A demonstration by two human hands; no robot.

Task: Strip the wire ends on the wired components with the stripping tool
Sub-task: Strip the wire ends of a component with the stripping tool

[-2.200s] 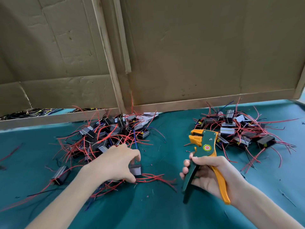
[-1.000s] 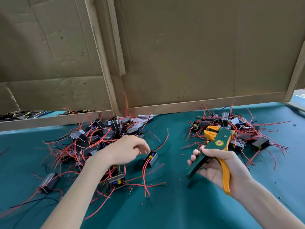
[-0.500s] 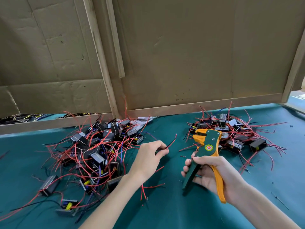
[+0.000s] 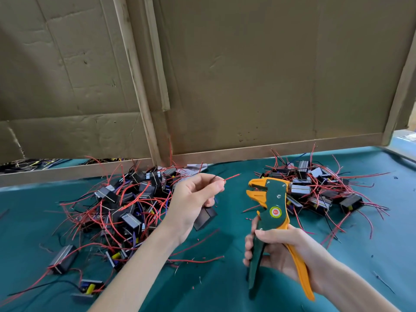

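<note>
- Above the teal surface [image 4: 225,293], the left hand [image 4: 191,199] pinches a red wire end [image 4: 231,176]; its wired component [image 4: 205,218] hangs beneath.
- The right hand [image 4: 283,251] grips the stripping tool [image 4: 273,206], jaws apart, near the wire tip.
- Feed the tip squarely and shallowly between the jaws, then squeeze.
- Count: one tool, one held component, and a left pile [image 4: 126,199] and right pile [image 4: 315,190], both too tangled to count.

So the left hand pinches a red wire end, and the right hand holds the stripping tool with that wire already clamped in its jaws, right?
Not clamped. In the head view the red wire end, pinched by the left hand, stops short of the stripping tool, whose jaws hold nothing. The right hand does hold the tool.
</note>
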